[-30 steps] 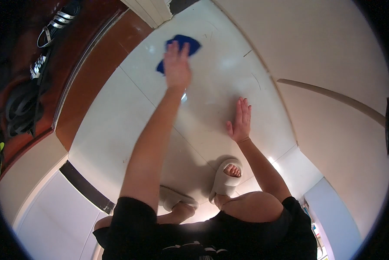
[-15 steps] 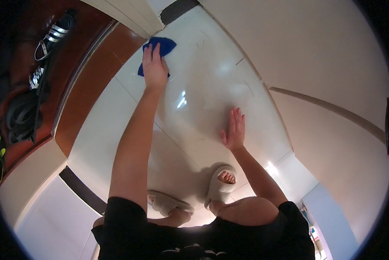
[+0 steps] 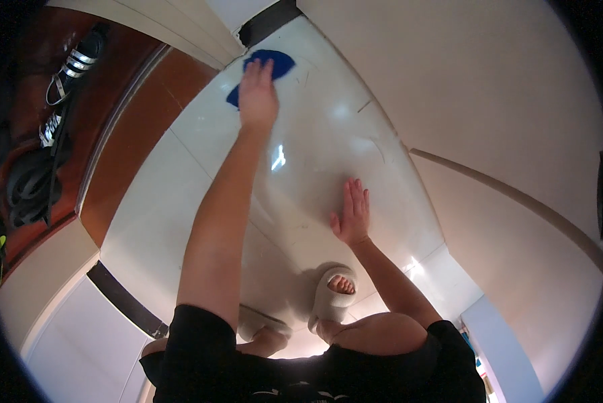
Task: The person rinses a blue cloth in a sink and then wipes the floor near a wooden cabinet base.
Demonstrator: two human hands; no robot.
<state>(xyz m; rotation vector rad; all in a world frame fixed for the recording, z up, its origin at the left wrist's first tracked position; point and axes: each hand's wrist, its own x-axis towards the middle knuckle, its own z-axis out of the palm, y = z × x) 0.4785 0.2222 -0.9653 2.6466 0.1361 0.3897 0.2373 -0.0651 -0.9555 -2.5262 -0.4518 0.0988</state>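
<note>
My left hand point(image 3: 258, 99) reaches far forward and presses down on a dark blue cloth point(image 3: 279, 63) on the glossy white tiled floor point(image 3: 315, 134). Parts of the cloth stick out past the fingertips and on the hand's left side; the palm hides the rest. My right hand point(image 3: 352, 216) rests on the floor closer to me, fingers extended, with nothing in it. Behind it are my feet in light slippers, the right slipper point(image 3: 332, 293) in fuller view than the left slipper point(image 3: 261, 324).
Along the right runs a large pale panel point(image 3: 462, 87) meeting the floor. On the left, a reddish-brown ledge point(image 3: 140, 114) borders a recess with several shoes, including a silver-strapped sandal point(image 3: 73, 67). A dark strip point(image 3: 268, 23) lies at the floor's far end.
My left hand has slid the blue cloth to the right across the floor. My right hand stays flat on the tiles, and the whole view has shifted slightly.
</note>
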